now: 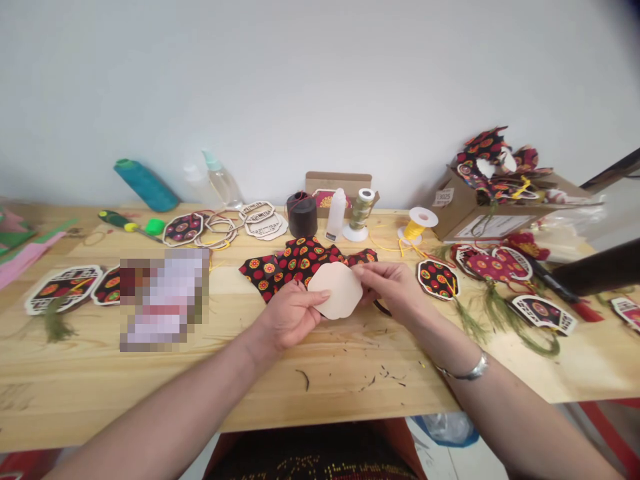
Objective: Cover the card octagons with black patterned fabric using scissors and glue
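A pale, lobed flat panel (pixel 336 291) is held up over the table, its blank face toward me. My left hand (pixel 294 312) is closed on its left edge, thumb lying across the face. At the upper right edge, my right hand (pixel 387 285) pinches the panel between thumb and fingers. Black cloth with red and yellow flower prints (pixel 306 259) spreads on the table behind the panel. Whether the cloth is fixed to the panel's back is hidden. Part of a dark loop shows under my right hand.
Finished-looking ornaments with tassels (pixel 437 279) lie on both sides. Along the wall stand a black thread spool (pixel 303 215), a white-capped bottle (pixel 335 213) and a yellow thread spool (pixel 414 228). A cardboard box (pixel 480 217) holds cloth pieces. Dark scraps (pixel 370 382) litter the front.
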Tool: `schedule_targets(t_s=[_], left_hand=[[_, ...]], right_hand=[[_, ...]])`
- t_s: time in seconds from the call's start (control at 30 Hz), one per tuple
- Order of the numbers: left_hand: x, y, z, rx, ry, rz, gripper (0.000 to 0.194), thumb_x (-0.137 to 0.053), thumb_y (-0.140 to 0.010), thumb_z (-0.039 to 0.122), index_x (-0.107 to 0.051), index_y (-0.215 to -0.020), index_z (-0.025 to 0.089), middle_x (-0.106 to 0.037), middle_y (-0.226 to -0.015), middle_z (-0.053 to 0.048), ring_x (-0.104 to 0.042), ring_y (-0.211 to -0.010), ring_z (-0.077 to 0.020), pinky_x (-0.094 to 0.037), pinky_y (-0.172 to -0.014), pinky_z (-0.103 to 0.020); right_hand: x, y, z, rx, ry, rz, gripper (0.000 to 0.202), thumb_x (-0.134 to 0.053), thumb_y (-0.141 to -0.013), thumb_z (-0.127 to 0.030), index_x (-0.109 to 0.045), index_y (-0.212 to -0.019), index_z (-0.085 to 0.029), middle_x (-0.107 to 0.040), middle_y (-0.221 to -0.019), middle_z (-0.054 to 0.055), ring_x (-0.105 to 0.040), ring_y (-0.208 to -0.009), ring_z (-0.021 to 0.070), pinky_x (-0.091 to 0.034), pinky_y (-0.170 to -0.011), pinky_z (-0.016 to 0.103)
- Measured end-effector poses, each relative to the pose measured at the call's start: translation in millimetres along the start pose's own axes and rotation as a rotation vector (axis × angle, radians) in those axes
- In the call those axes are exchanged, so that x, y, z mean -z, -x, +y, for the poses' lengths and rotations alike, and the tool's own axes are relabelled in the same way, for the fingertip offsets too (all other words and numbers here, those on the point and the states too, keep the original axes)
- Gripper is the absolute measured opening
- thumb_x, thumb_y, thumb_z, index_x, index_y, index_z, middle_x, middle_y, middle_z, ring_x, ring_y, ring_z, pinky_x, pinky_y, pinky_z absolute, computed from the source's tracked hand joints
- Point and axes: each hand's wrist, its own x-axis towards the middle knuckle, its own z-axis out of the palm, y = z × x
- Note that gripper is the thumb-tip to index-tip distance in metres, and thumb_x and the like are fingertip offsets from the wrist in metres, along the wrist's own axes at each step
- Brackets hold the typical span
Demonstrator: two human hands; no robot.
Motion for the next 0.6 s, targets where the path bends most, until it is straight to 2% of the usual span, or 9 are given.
schedule_targets(t_s=[0.1,0.2,0.27,0.33,0.47,0.6], left_hand=[[-1.4,0,4,0.010,0.008,0.026,0.027,-0.061,-0.072,-0.003,-0.071,-0.096,0.003,-0.073,-0.103,-0.021,-0.057,-0.120,-0.0389,-0.042,-0.103,-0.060],[-2.3,-1,8,0.034,0.034,0.091,0.036,-0.056,-0.075,-0.005,-0.066,-0.108,0.004,-0.073,-0.106,-0.020,-0.059,-0.117,-0.0380,-0.043,-0.101,-0.062],[-2.1,-1,11,0.053,0.042,0.110,0.044,-0.053,-0.077,-0.005,-0.061,-0.119,0.006,-0.072,-0.109,-0.019,-0.061,-0.115,-0.0374,-0.044,-0.099,-0.064],[-1.2,-1,12,0.067,0.042,0.101,0.050,-0.051,-0.079,-0.005,-0.055,-0.128,0.008,-0.071,-0.112,-0.018,-0.062,-0.113,-0.0371,-0.045,-0.098,-0.064],[2.3,-2,12,0.051,0.039,0.061,0.053,-0.051,-0.080,-0.005,-0.050,-0.132,0.005,-0.068,-0.118,-0.020,-0.062,-0.114,-0.0370,-0.045,-0.099,-0.063],[7.1,-3,12,0.056,0.027,-0.022,0.051,-0.051,-0.081,-0.003,-0.051,-0.132,0.002,-0.069,-0.116,-0.021,-0.060,-0.115,-0.0374,-0.044,-0.100,-0.061]], right_hand=[[17,-3,-11,0.159,0.262,0.166,0.036,-0.067,-0.075,-0.050,-0.068,-0.062,-0.017,-0.063,-0.056,0.001,-0.053,-0.049,0.0108,-0.044,-0.049,0.025],[35,-1,-24,0.271,0.840,0.289,0.034,-0.058,-0.083,-0.042,-0.065,-0.060,-0.017,-0.057,-0.049,0.001,-0.046,-0.047,0.0115,-0.034,-0.048,0.026],[42,4,-30,0.232,1.185,0.226,0.026,-0.057,-0.084,-0.034,-0.067,-0.066,-0.018,-0.062,-0.055,0.002,-0.050,-0.051,0.0137,-0.032,-0.051,0.028],[44,10,-33,0.161,1.391,0.109,0.016,-0.059,-0.082,-0.030,-0.069,-0.078,-0.019,-0.069,-0.071,0.005,-0.058,-0.061,0.0173,-0.035,-0.056,0.029],[39,17,-26,0.098,1.631,-0.037,0.020,-0.058,-0.081,-0.021,-0.066,-0.098,-0.013,-0.070,-0.099,0.013,-0.065,-0.085,0.0245,-0.042,-0.067,0.030],[32,19,-22,0.073,1.709,-0.084,0.025,-0.048,-0.082,-0.008,-0.062,-0.103,-0.009,-0.068,-0.104,0.015,-0.066,-0.093,0.0246,-0.043,-0.073,0.029]])
